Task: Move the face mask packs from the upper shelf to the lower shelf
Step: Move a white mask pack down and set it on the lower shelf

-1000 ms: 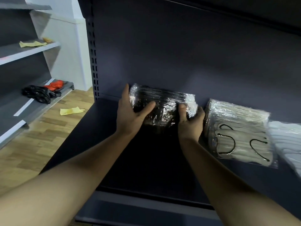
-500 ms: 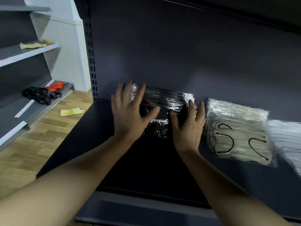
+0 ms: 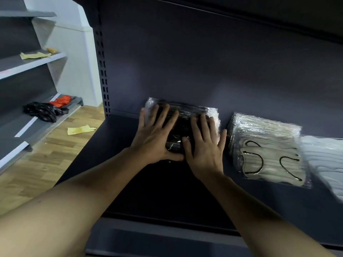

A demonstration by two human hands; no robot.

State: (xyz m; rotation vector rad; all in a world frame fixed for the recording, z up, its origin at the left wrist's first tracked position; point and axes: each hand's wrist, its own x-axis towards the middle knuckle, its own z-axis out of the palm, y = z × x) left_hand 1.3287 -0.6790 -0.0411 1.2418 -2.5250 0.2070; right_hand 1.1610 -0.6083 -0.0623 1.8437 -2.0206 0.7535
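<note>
A pack of black face masks (image 3: 187, 113) in clear wrap lies on the dark shelf (image 3: 104, 154), against the back panel. My left hand (image 3: 157, 138) lies flat on its left half with fingers spread. My right hand (image 3: 204, 145) presses flat on its right half, and the two thumbs meet at the pack's near edge. To the right lies a pack of white masks with black ear loops (image 3: 267, 151). Another white mask pack (image 3: 324, 164) sits at the right edge, partly cut off.
The shelf above (image 3: 278, 25) overhangs at the top. On the left stands another shelving unit with black and red items (image 3: 46, 110) and a yellow glove (image 3: 31, 55). Another yellow glove (image 3: 79, 130) lies on the wooden floor.
Both hands let go of the black pack's sides, opened, and now lie flat on top of it. The pack rests on the shelf.
</note>
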